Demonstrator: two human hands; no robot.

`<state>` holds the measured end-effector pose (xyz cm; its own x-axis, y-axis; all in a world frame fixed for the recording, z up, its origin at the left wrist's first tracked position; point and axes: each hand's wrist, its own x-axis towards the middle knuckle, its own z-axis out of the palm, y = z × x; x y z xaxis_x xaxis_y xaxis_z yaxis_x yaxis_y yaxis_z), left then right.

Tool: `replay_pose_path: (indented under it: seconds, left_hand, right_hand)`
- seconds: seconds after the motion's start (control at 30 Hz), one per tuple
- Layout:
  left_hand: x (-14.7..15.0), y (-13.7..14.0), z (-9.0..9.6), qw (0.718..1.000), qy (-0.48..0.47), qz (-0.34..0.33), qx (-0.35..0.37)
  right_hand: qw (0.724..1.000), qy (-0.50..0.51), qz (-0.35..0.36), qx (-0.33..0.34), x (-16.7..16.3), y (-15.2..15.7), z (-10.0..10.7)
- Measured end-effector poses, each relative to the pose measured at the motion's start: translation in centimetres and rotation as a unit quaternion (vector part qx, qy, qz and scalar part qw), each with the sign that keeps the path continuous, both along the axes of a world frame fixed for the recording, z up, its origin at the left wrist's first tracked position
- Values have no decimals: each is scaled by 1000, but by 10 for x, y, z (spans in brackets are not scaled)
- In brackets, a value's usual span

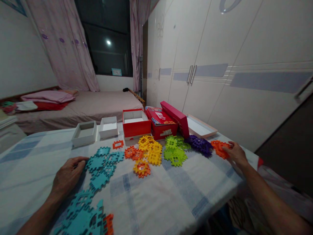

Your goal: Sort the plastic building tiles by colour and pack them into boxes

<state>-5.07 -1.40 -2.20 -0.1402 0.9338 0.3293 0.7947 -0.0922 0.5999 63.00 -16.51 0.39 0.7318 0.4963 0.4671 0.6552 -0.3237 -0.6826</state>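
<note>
My left hand (69, 174) lies on the table with relaxed fingers, its fingertips touching the edge of the teal notched plastic building pieces (97, 163). More teal pieces (78, 218) spread toward the near edge, with an orange piece (109, 224) beside them. At the right, my right hand (236, 153) has its thumb and fingers closed on an orange notched building piece (220, 149) in a small orange pile. Purple pieces (200, 145) lie just left of that pile. Further left are green pieces (174, 151), yellow pieces (153, 151) and several more orange pieces (133, 152).
Along the far edge stand a grey-white box (84, 141), a smaller white box (109, 133), a red open box (137, 130) and a red printed box (165, 130) with a red lid (177, 117) leaning on it. A shallow tray-like lid (211, 133) lies behind the purple pieces.
</note>
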Motion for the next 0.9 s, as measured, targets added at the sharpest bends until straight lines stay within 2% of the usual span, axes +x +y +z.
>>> replay_pose_path:
  seconds: [0.1, 0.17, 0.23, 0.3, 0.37, 0.43, 0.5, 0.57, 0.63, 0.7, 0.77, 0.9]
  left_hand:
    - [2, -2, 0, 1000, -13, -2, 16]
    - [5, -5, 2, 1000, -14, 4, 11]
    - [9, -8, 5, 1000, -15, 4, 12]
    - [11, -9, 7, 1000, -16, 3, 11]
    - [13, -10, 8, 1000, -14, 6, 10]
    - [13, -10, 8, 1000, -12, 6, 11]
    - [13, -10, 8, 1000, -12, 4, 15]
    - [14, -10, 8, 1000, -13, 3, 19]
    - [14, -11, 8, 1000, -15, 2, 21]
    - [15, -11, 9, 1000, -16, 0, 21]
    - [15, -11, 9, 1000, -17, 1, 20]
    - [17, -12, 10, 1000, -19, 5, 19]
  right_hand:
    - [997, -39, -43, -54, -9, -1, 3]
    - [993, -91, -58, -50, -24, 0, 11]
    - [989, -143, -28, -34, -50, 5, 20]
    - [985, -152, 81, -19, -90, 13, 29]
    - [965, -123, 233, -21, -143, 20, 35]
    - [922, -100, 368, -70, -201, 25, 36]
    - [859, -102, 483, -134, -255, 29, 33]
    - [814, -135, 536, -178, -297, 33, 28]
    - [798, -187, 535, -207, -325, 40, 23]
    - [797, -235, 510, -221, -341, 47, 18]
    - [799, -259, 493, -225, -350, 53, 15]
    - [795, -252, 505, -222, -356, 55, 13]
